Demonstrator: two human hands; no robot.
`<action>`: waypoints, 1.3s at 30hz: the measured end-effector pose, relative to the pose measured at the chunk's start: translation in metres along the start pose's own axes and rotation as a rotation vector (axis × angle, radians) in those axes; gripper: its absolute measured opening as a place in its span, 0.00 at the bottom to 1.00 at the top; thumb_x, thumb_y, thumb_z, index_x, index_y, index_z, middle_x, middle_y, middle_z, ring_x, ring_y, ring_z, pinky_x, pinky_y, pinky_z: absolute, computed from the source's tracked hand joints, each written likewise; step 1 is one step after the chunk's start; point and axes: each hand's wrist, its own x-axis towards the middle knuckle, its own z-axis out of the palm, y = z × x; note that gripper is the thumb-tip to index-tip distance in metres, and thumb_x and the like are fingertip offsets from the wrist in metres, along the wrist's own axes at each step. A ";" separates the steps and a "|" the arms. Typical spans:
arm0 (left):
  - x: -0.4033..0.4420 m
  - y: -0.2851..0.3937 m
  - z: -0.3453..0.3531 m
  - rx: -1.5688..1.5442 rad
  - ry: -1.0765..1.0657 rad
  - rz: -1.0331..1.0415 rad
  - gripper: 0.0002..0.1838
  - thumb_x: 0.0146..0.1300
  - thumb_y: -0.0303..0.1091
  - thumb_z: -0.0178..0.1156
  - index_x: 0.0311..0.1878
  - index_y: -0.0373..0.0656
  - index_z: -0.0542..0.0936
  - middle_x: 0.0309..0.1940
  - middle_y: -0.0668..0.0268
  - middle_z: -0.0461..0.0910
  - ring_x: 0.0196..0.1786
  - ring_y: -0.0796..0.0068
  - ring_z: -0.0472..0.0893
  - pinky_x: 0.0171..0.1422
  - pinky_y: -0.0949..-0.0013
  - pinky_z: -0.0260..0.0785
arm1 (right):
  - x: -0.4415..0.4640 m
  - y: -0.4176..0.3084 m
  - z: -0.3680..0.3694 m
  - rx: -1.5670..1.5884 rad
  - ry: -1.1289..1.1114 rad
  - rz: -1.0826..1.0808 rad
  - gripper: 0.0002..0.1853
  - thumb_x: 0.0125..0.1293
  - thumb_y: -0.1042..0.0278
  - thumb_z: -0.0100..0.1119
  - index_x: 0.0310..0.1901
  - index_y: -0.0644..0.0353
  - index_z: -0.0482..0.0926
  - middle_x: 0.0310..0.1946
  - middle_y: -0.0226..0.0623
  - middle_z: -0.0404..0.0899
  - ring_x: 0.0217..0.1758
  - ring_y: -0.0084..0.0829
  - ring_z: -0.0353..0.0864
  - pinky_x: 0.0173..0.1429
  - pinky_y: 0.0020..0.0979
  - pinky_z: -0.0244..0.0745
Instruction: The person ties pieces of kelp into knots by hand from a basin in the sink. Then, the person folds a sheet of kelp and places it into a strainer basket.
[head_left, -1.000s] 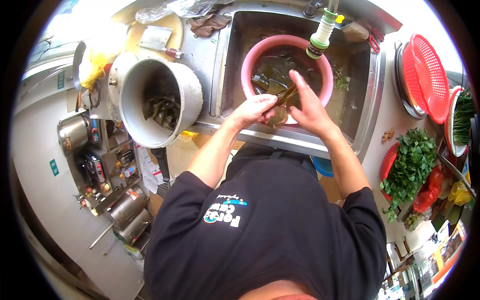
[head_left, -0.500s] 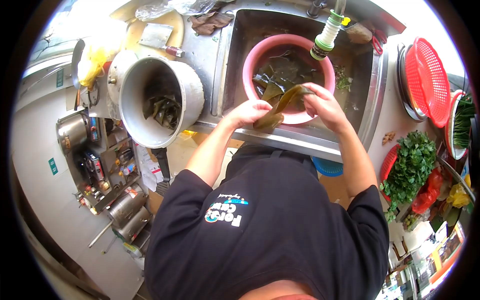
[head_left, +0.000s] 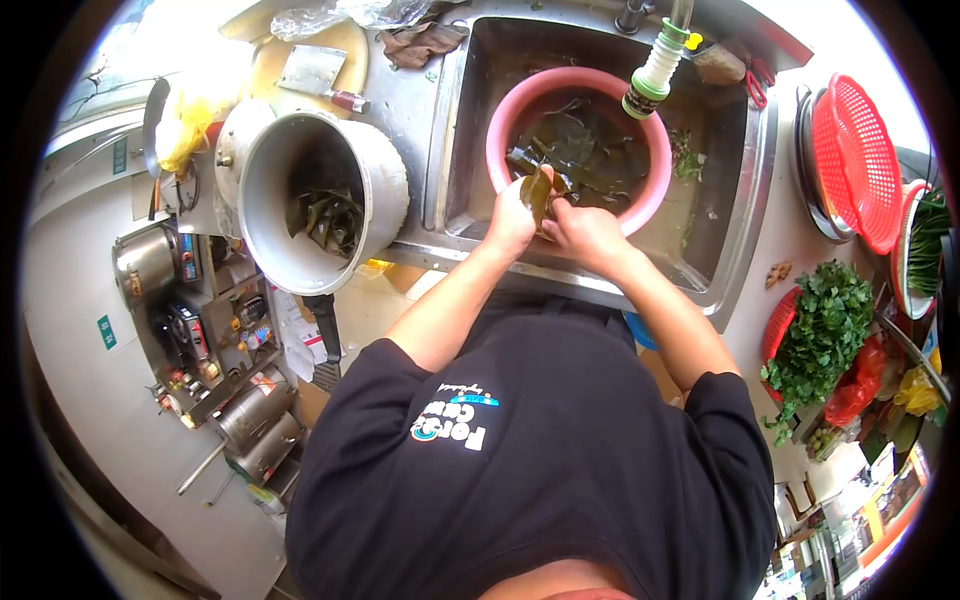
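Steel sink (head_left: 690, 255) walls surround a pink basin (head_left: 660, 165) of wet leaves (head_left: 595, 142), over whose near rim the left hand (head_left: 512, 218) curls round a dark leaf (head_left: 537, 196) while the right hand (head_left: 590, 236) pinches its edge, probably kept there so drips land inside.

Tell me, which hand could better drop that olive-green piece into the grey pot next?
Probably the left: the left hand holds the olive-green piece and is nearer the grey pot. The right hand, also at the piece, is farther away.
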 end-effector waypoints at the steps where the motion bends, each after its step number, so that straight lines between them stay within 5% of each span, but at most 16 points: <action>1: 0.001 0.002 0.002 -0.035 0.025 -0.054 0.25 0.69 0.56 0.57 0.39 0.39 0.81 0.27 0.71 0.75 0.21 0.87 0.68 0.28 0.79 0.62 | 0.001 -0.002 -0.001 -0.003 -0.001 0.000 0.16 0.69 0.54 0.54 0.39 0.62 0.72 0.24 0.50 0.80 0.29 0.53 0.82 0.35 0.51 0.75; 3: 0.006 0.004 -0.001 -0.182 0.027 -0.110 0.23 0.66 0.55 0.61 0.34 0.41 0.80 0.28 0.66 0.78 0.20 0.86 0.69 0.29 0.77 0.64 | 0.001 -0.002 -0.002 0.083 -0.109 -0.010 0.18 0.70 0.52 0.52 0.37 0.63 0.74 0.27 0.52 0.80 0.33 0.54 0.82 0.38 0.51 0.74; 7: 0.014 0.001 -0.014 -0.546 -0.088 -0.263 0.12 0.67 0.43 0.63 0.42 0.44 0.81 0.25 0.63 0.81 0.14 0.80 0.68 0.21 0.75 0.64 | 0.004 0.011 -0.012 0.292 -0.302 0.095 0.23 0.72 0.48 0.48 0.36 0.63 0.76 0.32 0.54 0.81 0.41 0.54 0.81 0.46 0.49 0.73; 8: 0.014 0.000 -0.016 -0.568 -0.121 -0.288 0.14 0.65 0.45 0.64 0.37 0.43 0.80 0.26 0.61 0.81 0.13 0.80 0.67 0.23 0.74 0.65 | 0.005 0.014 -0.017 0.334 -0.362 0.138 0.21 0.72 0.49 0.50 0.43 0.64 0.77 0.36 0.55 0.81 0.44 0.53 0.81 0.49 0.46 0.74; 9: 0.014 -0.001 -0.017 -0.591 -0.153 -0.315 0.17 0.63 0.48 0.66 0.33 0.43 0.80 0.28 0.58 0.82 0.13 0.80 0.65 0.24 0.73 0.66 | 0.003 0.017 -0.014 0.335 -0.363 0.140 0.21 0.72 0.49 0.50 0.43 0.64 0.77 0.36 0.55 0.81 0.44 0.53 0.81 0.49 0.46 0.74; 10: 0.015 -0.008 -0.021 -0.630 -0.165 -0.310 0.08 0.65 0.35 0.65 0.43 0.42 0.82 0.31 0.60 0.82 0.18 0.80 0.72 0.26 0.74 0.68 | 0.001 0.023 -0.005 0.393 -0.202 0.111 0.21 0.71 0.50 0.51 0.49 0.63 0.75 0.38 0.55 0.81 0.45 0.53 0.81 0.50 0.46 0.74; 11: 0.018 -0.016 -0.019 -0.632 -0.163 -0.310 0.08 0.65 0.35 0.65 0.43 0.42 0.82 0.31 0.60 0.82 0.18 0.80 0.72 0.26 0.74 0.68 | 0.000 0.029 0.004 0.449 -0.040 0.080 0.22 0.71 0.52 0.52 0.54 0.63 0.74 0.41 0.55 0.81 0.46 0.53 0.81 0.52 0.46 0.73; 13: 0.020 -0.023 -0.005 -0.188 0.141 -0.131 0.05 0.64 0.32 0.63 0.40 0.41 0.82 0.31 0.61 0.82 0.26 0.78 0.77 0.33 0.73 0.70 | -0.001 0.026 0.010 0.373 0.070 0.057 0.26 0.69 0.56 0.59 0.62 0.63 0.68 0.41 0.51 0.82 0.45 0.43 0.84 0.49 0.40 0.77; 15: 0.026 -0.029 0.000 -0.004 0.207 -0.017 0.04 0.63 0.29 0.61 0.39 0.39 0.81 0.30 0.62 0.83 0.32 0.75 0.79 0.38 0.71 0.72 | -0.004 0.017 0.011 1.134 0.039 0.199 0.29 0.66 0.59 0.65 0.63 0.65 0.67 0.38 0.44 0.83 0.41 0.29 0.83 0.44 0.31 0.78; 16: 0.028 -0.032 0.000 0.186 0.215 0.047 0.04 0.62 0.29 0.60 0.37 0.39 0.81 0.30 0.63 0.82 0.33 0.75 0.79 0.39 0.70 0.72 | -0.002 0.016 0.007 1.028 0.015 0.271 0.33 0.63 0.61 0.69 0.63 0.68 0.65 0.35 0.38 0.81 0.38 0.19 0.79 0.41 0.23 0.77; 19: 0.024 -0.024 0.005 0.406 0.176 0.053 0.06 0.60 0.29 0.62 0.36 0.37 0.78 0.33 0.64 0.82 0.35 0.74 0.79 0.42 0.66 0.72 | -0.003 0.014 0.005 1.082 0.041 0.345 0.29 0.63 0.59 0.69 0.58 0.70 0.70 0.32 0.36 0.81 0.34 0.21 0.78 0.39 0.24 0.75; 25: 0.012 -0.031 -0.009 0.036 -0.169 0.043 0.14 0.59 0.21 0.63 0.47 0.38 0.73 0.39 0.68 0.76 0.41 0.83 0.75 0.45 0.78 0.70 | -0.004 0.047 0.026 0.848 0.109 0.403 0.19 0.63 0.58 0.66 0.42 0.70 0.80 0.30 0.35 0.81 0.33 0.22 0.78 0.37 0.24 0.74; 29: -0.004 -0.005 0.004 -0.476 -0.032 -0.212 0.15 0.60 0.19 0.62 0.50 0.39 0.73 0.44 0.63 0.79 0.47 0.76 0.79 0.53 0.72 0.73 | -0.005 0.036 0.012 1.191 0.115 0.529 0.13 0.66 0.65 0.64 0.43 0.68 0.80 0.32 0.31 0.82 0.35 0.19 0.77 0.39 0.22 0.73; 30: 0.002 -0.008 -0.003 -0.532 -0.226 -0.248 0.15 0.61 0.20 0.62 0.51 0.39 0.75 0.46 0.62 0.81 0.50 0.73 0.80 0.56 0.70 0.73 | -0.005 0.038 0.016 1.262 0.133 0.495 0.11 0.67 0.68 0.62 0.43 0.67 0.80 0.34 0.30 0.82 0.37 0.17 0.77 0.42 0.21 0.73; 34: 0.010 -0.021 -0.008 -0.582 -0.243 -0.402 0.15 0.62 0.21 0.62 0.52 0.38 0.76 0.44 0.65 0.82 0.47 0.74 0.81 0.54 0.71 0.74 | -0.007 0.036 0.022 1.225 0.212 0.373 0.11 0.67 0.68 0.62 0.45 0.67 0.79 0.35 0.30 0.81 0.38 0.17 0.77 0.44 0.21 0.73; 39: 0.008 -0.025 0.013 -0.395 0.006 -0.189 0.14 0.60 0.18 0.59 0.50 0.37 0.75 0.41 0.63 0.82 0.41 0.73 0.82 0.47 0.71 0.75 | -0.024 0.017 0.013 0.974 0.338 0.292 0.11 0.66 0.70 0.60 0.46 0.67 0.77 0.36 0.32 0.80 0.41 0.23 0.78 0.46 0.26 0.74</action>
